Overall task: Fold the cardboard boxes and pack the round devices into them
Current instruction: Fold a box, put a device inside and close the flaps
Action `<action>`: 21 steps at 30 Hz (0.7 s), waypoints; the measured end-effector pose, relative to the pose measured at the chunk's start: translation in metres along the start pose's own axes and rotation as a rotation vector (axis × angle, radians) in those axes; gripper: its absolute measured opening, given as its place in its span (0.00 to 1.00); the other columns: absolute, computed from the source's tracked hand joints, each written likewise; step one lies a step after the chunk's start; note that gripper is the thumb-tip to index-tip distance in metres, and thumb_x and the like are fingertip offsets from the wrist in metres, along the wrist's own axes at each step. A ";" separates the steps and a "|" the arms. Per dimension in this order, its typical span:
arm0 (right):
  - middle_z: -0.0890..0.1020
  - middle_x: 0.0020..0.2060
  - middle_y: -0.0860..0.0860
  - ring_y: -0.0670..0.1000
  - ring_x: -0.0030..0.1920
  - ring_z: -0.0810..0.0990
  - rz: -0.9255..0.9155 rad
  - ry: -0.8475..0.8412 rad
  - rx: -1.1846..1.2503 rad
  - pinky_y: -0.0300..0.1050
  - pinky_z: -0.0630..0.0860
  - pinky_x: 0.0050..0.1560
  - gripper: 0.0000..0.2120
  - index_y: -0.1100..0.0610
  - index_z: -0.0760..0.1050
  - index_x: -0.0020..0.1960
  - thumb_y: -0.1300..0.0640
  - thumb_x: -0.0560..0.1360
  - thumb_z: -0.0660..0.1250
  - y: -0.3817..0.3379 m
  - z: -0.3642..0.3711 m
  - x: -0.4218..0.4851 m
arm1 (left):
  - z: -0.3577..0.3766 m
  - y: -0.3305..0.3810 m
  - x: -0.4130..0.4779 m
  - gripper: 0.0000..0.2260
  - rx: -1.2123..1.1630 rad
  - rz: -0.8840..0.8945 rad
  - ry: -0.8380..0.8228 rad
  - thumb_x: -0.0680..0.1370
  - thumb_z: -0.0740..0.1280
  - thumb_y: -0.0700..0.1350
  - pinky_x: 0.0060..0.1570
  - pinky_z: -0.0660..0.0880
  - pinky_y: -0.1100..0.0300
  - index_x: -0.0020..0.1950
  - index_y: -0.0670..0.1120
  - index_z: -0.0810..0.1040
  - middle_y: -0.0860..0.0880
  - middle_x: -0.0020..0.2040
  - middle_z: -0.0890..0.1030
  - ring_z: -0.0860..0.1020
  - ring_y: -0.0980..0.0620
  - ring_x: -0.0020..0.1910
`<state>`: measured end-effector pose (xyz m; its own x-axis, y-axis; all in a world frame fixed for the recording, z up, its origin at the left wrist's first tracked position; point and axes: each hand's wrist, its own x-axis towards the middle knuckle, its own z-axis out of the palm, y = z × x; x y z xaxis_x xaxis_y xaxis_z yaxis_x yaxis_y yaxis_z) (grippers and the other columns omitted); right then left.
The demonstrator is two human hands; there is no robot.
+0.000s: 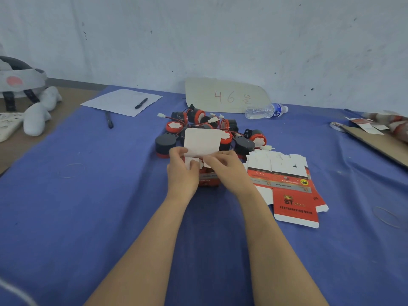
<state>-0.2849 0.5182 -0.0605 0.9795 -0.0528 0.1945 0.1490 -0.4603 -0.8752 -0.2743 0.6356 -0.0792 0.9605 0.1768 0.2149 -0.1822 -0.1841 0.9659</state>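
Observation:
A red and white cardboard box (202,141) stands partly folded at the table's middle, its white top flap raised. My left hand (182,171) grips its left side and pinches a small flap. My right hand (225,166) pinches the flap on the right side. Just behind the box lies a heap of several round black and red devices (220,127) with red wires and white plugs. A stack of flat unfolded boxes (289,184) lies to the right of my right hand.
A blue cloth (88,195) covers the table. At the back lie a paper sheet with a pen (141,103), another pen (109,120), a cardboard sign marked 46 (225,96) and a water bottle (265,110). Brown cardboard (379,142) sits far right, white items (35,115) far left.

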 end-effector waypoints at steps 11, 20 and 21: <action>0.75 0.58 0.44 0.49 0.55 0.76 -0.050 0.164 0.019 0.45 0.76 0.54 0.27 0.46 0.61 0.72 0.61 0.77 0.64 0.005 0.003 0.000 | -0.019 0.000 0.003 0.17 -0.200 0.023 -0.066 0.77 0.60 0.31 0.30 0.72 0.70 0.48 0.55 0.70 0.55 0.47 0.79 0.77 0.68 0.35; 0.74 0.59 0.43 0.45 0.58 0.73 -0.065 -0.215 -0.118 0.36 0.71 0.53 0.14 0.40 0.72 0.62 0.51 0.78 0.64 0.002 -0.015 -0.002 | -0.016 -0.001 0.004 0.16 -0.072 0.075 -0.047 0.79 0.59 0.33 0.41 0.72 0.69 0.58 0.54 0.67 0.55 0.51 0.76 0.76 0.57 0.49; 0.70 0.63 0.43 0.44 0.61 0.71 -0.034 -0.299 -0.100 0.36 0.70 0.56 0.16 0.37 0.70 0.63 0.48 0.77 0.65 0.001 -0.017 -0.004 | -0.017 -0.001 0.003 0.17 -0.059 0.077 -0.052 0.78 0.58 0.32 0.40 0.72 0.70 0.56 0.54 0.69 0.54 0.51 0.77 0.76 0.57 0.48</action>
<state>-0.2915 0.5027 -0.0542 0.9729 0.2200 0.0715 0.1830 -0.5428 -0.8197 -0.2744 0.6525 -0.0765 0.9525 0.1133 0.2828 -0.2668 -0.1378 0.9539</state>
